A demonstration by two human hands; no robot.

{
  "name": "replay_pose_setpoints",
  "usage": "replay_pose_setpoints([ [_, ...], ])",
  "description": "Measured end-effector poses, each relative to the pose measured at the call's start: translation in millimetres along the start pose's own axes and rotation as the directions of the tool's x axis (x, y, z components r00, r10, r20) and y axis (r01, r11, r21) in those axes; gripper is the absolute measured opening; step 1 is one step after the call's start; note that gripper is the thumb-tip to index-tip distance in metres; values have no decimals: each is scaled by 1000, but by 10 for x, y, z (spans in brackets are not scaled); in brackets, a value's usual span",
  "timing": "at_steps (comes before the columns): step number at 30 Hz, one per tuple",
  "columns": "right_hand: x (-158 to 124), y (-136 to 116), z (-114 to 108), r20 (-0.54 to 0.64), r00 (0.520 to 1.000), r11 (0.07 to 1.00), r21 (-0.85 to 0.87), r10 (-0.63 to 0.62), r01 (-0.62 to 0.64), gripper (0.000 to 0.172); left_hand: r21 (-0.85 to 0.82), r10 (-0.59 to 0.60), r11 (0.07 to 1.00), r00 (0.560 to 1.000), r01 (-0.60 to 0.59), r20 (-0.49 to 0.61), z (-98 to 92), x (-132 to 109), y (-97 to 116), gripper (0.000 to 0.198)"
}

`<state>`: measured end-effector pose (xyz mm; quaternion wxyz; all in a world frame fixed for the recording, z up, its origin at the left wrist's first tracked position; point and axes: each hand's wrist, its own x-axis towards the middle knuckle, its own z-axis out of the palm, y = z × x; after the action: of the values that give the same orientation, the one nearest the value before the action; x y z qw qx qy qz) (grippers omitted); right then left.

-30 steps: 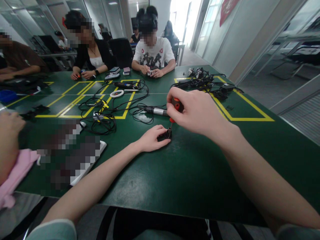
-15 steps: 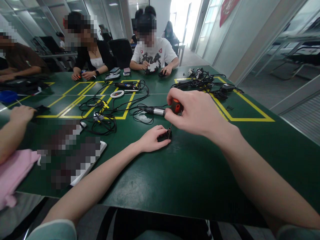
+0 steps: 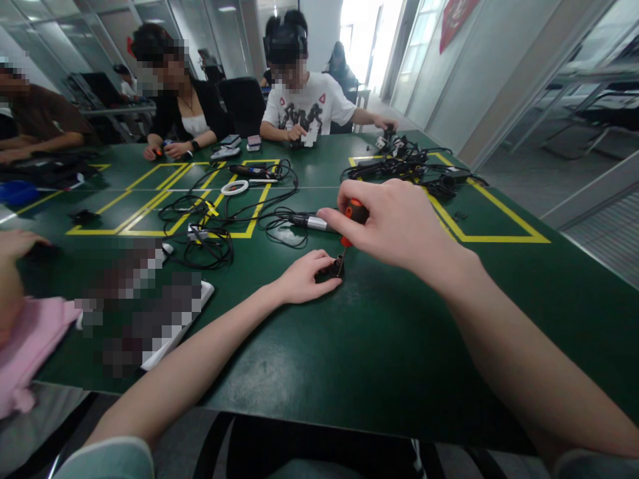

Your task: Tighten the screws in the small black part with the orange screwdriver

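Right fingers (image 3: 351,188) on screwdriver (image 3: 357,211) | thumb (image 3: 339,222) now straighter | left fingers (image 3: 327,287), black part (image 3: 336,269) unmoved

Orange-Red and Black against Deep Green

The screwdriver (image 3: 358,211) is black and bright orange-red, with a silvery shaft (image 3: 343,255). The small part (image 3: 338,268) is plain black. The worktop (image 3: 299,352) is deep green, patterned with rectangles of yellow tape (image 3: 504,239). The cables (image 3: 397,167) are black, and the cylindrical tool (image 3: 318,223) is black with a silver band. The ring (image 3: 232,193) is white. Green-grey colours the near sleeve (image 3: 107,460) (its hem (image 3: 124,440) is a shade paler), and the cloth (image 3: 40,339) is soft pink. The printed T-shirt (image 3: 319,85) is white, with dark figures (image 3: 307,118) and red triangles (image 3: 321,98); the far-left shirt (image 3: 54,116) is brown, and the jacket (image 3: 212,110) black. The wall banner (image 3: 455,24) is red.
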<state>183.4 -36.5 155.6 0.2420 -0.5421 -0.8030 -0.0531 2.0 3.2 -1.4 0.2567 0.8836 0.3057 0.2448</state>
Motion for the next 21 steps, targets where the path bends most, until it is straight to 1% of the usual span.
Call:
replay_pose_setpoints([
  [1, 1, 2, -3, 4, 1000, 1000, 5, 0, 0, 31, 0, 0, 1000, 1000, 0, -1, 0, 0, 0, 25],
  [4, 0, 14, -4, -3, 1000, 999, 25, -22, 22, 18, -3, 3, 1000, 1000, -3, -5, 2, 2, -5, 25],
  [6, -4, 18, -3, -9, 999, 999, 33, -39, 40, 14, -7, 10, 1000, 1000, -10, -5, 5, 6, -11, 24],
  [9, -6, 13, -3, -12, 999, 999, 32, -41, 41, 13, -12, 18, 1000, 1000, -18, -5, 9, 9, -17, 25],
  [10, -6, 11, -3, -11, 999, 999, 29, -35, 35, 16, -12, 14, 1000, 1000, -14, -5, 10, 9, -18, 25],
  [13, -2, 10, 1, -3, 1000, 1000, 13, -19, 20, 31, -8, -7, 1000, 1000, 7, -2, 8, 3, -16, 24],
  [14, -1, 13, 4, -4, 1000, 1000, 8, -21, 21, 32, -8, -11, 1000, 1000, 11, 1, 6, 1, -15, 23],
  [18, -2, 25, 18, -26, 999, 999, -17, -38, 38, 20, -15, -8, 1000, 1000, 8, 4, 0, -5, -17, 24],
  [21, -2, 26, 20, -28, 999, 998, -34, -44, 43, 19, -16, -12, 1000, 1000, 12, 5, 3, -4, -22, 24],
])
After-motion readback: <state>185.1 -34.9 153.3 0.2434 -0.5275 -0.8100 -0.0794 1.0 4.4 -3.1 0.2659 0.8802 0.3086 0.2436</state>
